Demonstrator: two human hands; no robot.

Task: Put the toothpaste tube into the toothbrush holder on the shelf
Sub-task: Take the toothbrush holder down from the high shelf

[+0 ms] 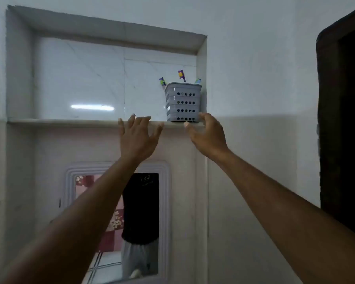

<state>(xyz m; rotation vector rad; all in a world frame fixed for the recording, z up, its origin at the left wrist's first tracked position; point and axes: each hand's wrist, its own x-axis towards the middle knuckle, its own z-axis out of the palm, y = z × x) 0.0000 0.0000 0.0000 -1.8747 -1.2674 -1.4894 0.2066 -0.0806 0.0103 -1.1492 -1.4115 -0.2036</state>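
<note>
A grey perforated toothbrush holder (182,102) stands at the right end of the recessed wall shelf (70,120). Three toothbrush heads stick out of it: a blue and green one (162,81), a purple one (181,74) and a pale green tip (198,80). I see no toothpaste tube. My left hand (137,138) is raised with fingers spread, its fingertips at the shelf's front edge, left of the holder. My right hand (208,135) is open and slightly curled just below the holder's lower right corner, holding nothing.
The shelf niche is lined with glossy white tiles (80,83). A white-framed mirror (117,222) hangs below the shelf and reflects a person's body. A dark wooden door frame (342,119) stands at the right.
</note>
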